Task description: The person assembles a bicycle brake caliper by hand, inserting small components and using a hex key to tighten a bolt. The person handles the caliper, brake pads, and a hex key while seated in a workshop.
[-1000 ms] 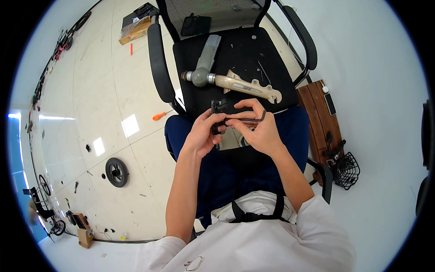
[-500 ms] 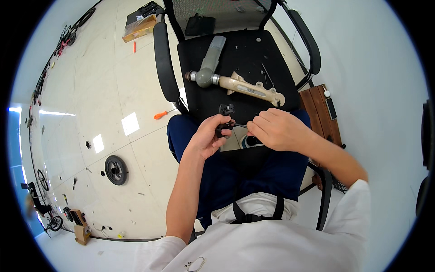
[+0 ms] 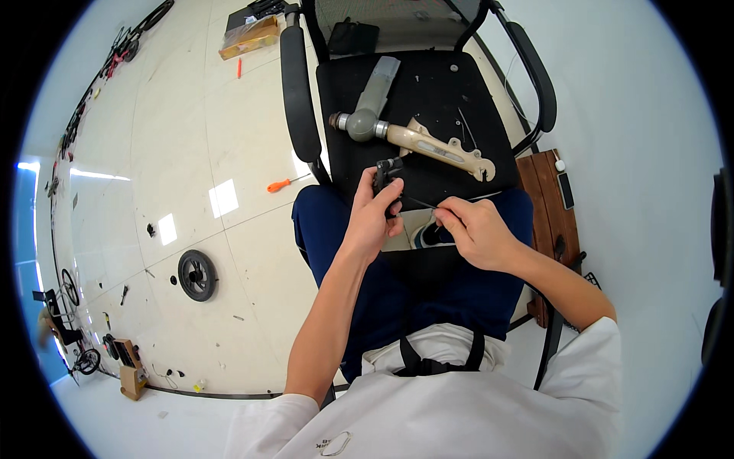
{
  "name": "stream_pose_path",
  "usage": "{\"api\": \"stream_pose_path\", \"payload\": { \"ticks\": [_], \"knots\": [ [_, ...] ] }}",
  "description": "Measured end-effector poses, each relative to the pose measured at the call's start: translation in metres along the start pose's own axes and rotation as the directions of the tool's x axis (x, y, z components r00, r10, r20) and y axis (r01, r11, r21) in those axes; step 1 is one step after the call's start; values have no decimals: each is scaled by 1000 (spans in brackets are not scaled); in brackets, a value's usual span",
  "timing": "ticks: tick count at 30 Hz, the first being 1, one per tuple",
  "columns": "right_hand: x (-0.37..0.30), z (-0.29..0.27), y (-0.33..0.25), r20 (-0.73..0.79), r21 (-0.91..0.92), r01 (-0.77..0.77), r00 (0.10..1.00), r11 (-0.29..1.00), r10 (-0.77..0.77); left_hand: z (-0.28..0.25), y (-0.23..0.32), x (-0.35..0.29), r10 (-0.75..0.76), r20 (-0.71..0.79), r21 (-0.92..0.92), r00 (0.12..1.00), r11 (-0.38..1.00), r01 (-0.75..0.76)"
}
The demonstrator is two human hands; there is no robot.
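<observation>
My left hand (image 3: 369, 223) is closed around a small black bicycle part (image 3: 386, 167), which looks like a brake caliper, held above my lap. My right hand (image 3: 483, 236) pinches the end of a thin dark hex key (image 3: 417, 201) between thumb and fingers. The key's other end reaches the black part beside my left fingers; whether it sits in a bolt is hidden. Beyond my hands, a beige fork leg (image 3: 432, 148) lies on the black chair seat (image 3: 428, 84), joined to a grey tube (image 3: 378, 84).
Small screws and thin rods (image 3: 466, 126) lie on the seat, between two armrests (image 3: 300, 96). An orange-handled screwdriver (image 3: 279, 185) and a small black wheel (image 3: 197, 275) are on the floor at left. To the right, a phone (image 3: 566, 190) rests on a brown wooden box (image 3: 543, 199).
My left hand has turned the black part and covers more of it. My right hand has loosened from a fist-like grip to a pinch nearer the key's end. The whole view has shifted slightly.
</observation>
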State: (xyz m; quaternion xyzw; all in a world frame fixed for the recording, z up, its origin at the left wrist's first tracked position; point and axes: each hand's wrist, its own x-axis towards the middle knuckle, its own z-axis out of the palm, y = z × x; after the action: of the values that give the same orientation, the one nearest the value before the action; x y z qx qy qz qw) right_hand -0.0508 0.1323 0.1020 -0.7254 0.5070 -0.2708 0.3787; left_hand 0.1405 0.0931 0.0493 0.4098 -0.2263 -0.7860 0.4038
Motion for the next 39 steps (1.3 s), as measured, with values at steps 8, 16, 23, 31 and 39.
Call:
{"api": "stream_pose_path", "payload": {
  "ticks": [8,16,23,31,39],
  "knots": [
    [-14,-4,-4,-13,21,-101,995,995,101,3,2,-1,94,83,60,992,993,-99],
    [-31,5,37,-306,38,-239,922,970,239,-17,17,3,51,148,-279,988,960,-8],
    [24,75,133,-392,-306,-203,917,930,71,-17,12,0,133,174,-214,976,972,-94],
    [35,83,79,-467,69,-37,882,997,65,-17,12,-4,154,202,-243,967,965,-102],
    [21,71,16,-307,541,-55,916,839,258,-7,-6,-2,220,183,33,958,973,-229]
  ]
}}
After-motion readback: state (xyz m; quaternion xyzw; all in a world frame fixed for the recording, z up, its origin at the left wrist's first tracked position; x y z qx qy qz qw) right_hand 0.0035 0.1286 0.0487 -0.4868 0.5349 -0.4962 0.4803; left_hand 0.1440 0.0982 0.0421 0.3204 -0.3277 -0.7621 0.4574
